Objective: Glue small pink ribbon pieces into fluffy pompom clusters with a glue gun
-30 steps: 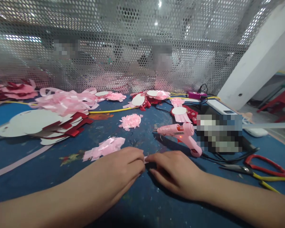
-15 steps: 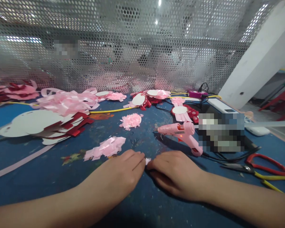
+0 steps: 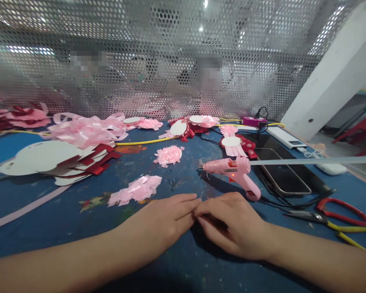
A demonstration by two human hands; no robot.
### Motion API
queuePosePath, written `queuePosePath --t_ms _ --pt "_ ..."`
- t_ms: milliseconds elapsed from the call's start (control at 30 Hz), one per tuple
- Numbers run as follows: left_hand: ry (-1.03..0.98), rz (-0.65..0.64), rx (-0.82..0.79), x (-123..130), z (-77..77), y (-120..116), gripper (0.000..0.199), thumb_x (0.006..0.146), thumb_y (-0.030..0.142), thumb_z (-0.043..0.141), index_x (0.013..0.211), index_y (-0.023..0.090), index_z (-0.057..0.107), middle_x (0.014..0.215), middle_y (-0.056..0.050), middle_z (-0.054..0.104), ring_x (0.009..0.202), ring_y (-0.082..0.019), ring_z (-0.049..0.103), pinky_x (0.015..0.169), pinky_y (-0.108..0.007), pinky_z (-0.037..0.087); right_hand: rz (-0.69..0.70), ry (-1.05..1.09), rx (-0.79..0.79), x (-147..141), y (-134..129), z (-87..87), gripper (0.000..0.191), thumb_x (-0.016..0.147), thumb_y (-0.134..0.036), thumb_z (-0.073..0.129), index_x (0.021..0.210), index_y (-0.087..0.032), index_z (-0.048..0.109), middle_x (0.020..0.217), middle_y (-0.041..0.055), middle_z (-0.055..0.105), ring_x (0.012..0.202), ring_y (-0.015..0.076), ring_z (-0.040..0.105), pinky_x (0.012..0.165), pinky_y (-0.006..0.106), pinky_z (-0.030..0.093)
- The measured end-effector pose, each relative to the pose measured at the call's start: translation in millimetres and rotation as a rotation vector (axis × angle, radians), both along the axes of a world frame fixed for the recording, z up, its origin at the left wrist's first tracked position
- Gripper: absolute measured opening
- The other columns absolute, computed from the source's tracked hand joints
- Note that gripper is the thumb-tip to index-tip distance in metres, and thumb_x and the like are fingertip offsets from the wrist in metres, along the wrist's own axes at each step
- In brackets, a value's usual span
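My left hand [image 3: 171, 217] lies low over the blue table, fingers pressed together and pointing right. Its fingertips touch my right hand [image 3: 232, 224], whose thumb and fingers are pinched together. Whatever lies between the fingertips is hidden. Just beyond my left hand is a pink ribbon piece [image 3: 137, 190], and farther back sits a round pink ribbon cluster [image 3: 168, 156]. A pink glue gun [image 3: 232, 169] with an orange light rests beyond my right hand, its nozzle pointing left and a long clear stick [image 3: 317, 161] out of its back.
Scissors [image 3: 319, 217] with red and yellow handles lie at the right, near a phone [image 3: 282, 171] and cables. White and red card cutouts [image 3: 45, 158] and a heap of pink ribbon [image 3: 85, 128] are at the left. Behind stands a perforated metal screen [image 3: 171, 53].
Both hands have closed together, my left hand shifting right with its fingers straighter. The small pale piece between the fingertips is now hidden. The glue gun has not moved.
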State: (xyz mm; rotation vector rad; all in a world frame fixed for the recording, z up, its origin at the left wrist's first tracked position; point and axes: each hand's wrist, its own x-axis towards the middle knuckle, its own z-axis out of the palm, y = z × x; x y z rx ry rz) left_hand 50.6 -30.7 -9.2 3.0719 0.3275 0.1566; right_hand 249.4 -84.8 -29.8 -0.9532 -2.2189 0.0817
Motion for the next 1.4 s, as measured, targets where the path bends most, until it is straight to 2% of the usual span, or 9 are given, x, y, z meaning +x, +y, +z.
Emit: queuePosePath --t_ms 233,433,533,700,767,867,1033,1200,1400 --pt "-0.066 -0.029 0.051 -4 3.6 -6 0.027 0.092 0.007 0.041 0.102 0.015 0.065 0.100 -0.008 0.069 0.096 -0.019 0.061 0.083 -0.027 0.052 0.011 0.049 0.027 0 -1 1.7 0.011 0.088 -0.018 0.049 0.095 -0.019 0.057 0.066 -0.0013 0.066 0.053 0.0120 0.058 0.052 0.024 0.040" --pt "-0.147 -0.029 -0.007 -7 1.1 -3 0.026 0.091 0.005 0.039 0.096 0.016 0.063 0.092 -0.008 0.067 0.091 -0.019 0.061 0.082 -0.029 0.052 -0.020 0.189 -0.147 1 -1 3.4 0.010 0.088 -0.018 0.051 0.089 -0.017 0.060 0.057 -0.0051 0.056 0.047 0.0068 0.047 0.048 0.020 0.036" --pt "-0.259 -0.009 -0.183 -7 1.3 3 0.026 0.091 0.006 0.039 0.098 0.016 0.062 0.095 -0.007 0.068 0.092 -0.016 0.062 0.083 -0.027 0.051 -0.078 0.291 -0.185 1 -1 4.4 0.008 0.086 -0.017 0.053 0.087 -0.017 0.061 0.049 -0.0077 0.049 0.041 0.0054 0.042 0.043 0.018 0.032" --pt "-0.429 0.422 -0.716 -1 1.9 11 0.010 0.086 0.017 0.056 0.087 0.019 0.066 0.088 0.000 0.070 0.081 -0.013 0.065 0.074 -0.023 0.052 -0.150 0.320 -0.266 -1 1 6.0 0.008 0.084 -0.018 0.054 0.083 -0.017 0.062 0.047 -0.0077 0.048 0.039 0.0054 0.041 0.040 0.018 0.029" --pt "-0.539 0.492 -0.851 1 2.0 11 0.005 0.084 0.021 0.061 0.084 0.018 0.065 0.089 -0.001 0.070 0.083 -0.014 0.066 0.074 -0.024 0.053 -0.186 0.308 -0.343 -1 2 6.1 0.008 0.083 -0.020 0.054 0.082 -0.017 0.062 0.048 -0.0069 0.050 0.040 0.0059 0.043 0.040 0.018 0.029" --pt "-0.639 0.453 -0.844 3 3.5 7 0.003 0.082 0.017 0.063 0.080 0.018 0.064 0.089 0.000 0.068 0.084 -0.012 0.064 0.076 -0.023 0.051 -0.205 0.275 -0.417 -2 3 5.5 0.010 0.083 -0.024 0.055 0.082 -0.018 0.063 0.051 -0.0055 0.055 0.043 0.0067 0.047 0.043 0.018 0.032" --pt "-0.613 0.320 -0.794 2 5.7 -1 0.008 0.083 0.012 0.060 0.079 0.018 0.065 0.087 -0.001 0.067 0.082 -0.012 0.063 0.076 -0.023 0.050 -0.137 0.177 -0.429 -3 2 3.9 0.013 0.080 -0.027 0.059 0.088 -0.018 0.064 0.052 -0.0062 0.055 0.044 0.0067 0.048 0.045 0.018 0.033" --pt "-0.611 0.387 -0.859 2 3.0 -3 0.002 0.083 0.017 0.062 0.082 0.018 0.064 0.087 -0.001 0.064 0.082 -0.012 0.062 0.073 -0.023 0.050 -0.094 0.177 -0.393 -3 1 3.1 0.011 0.077 -0.025 0.060 0.085 -0.018 0.062 0.049 -0.0073 0.052 0.042 0.0063 0.044 0.043 0.018 0.032" --pt "-0.601 0.409 -0.908 3 4.1 -3 0.003 0.084 0.021 0.062 0.083 0.019 0.063 0.088 0.000 0.062 0.083 -0.012 0.060 0.073 -0.023 0.048 -0.031 0.145 -0.329 -2 1 1.4 0.008 0.083 -0.023 0.055 0.081 -0.018 0.061 0.051 -0.0070 0.052 0.043 0.0053 0.042 0.045 0.019 0.031"
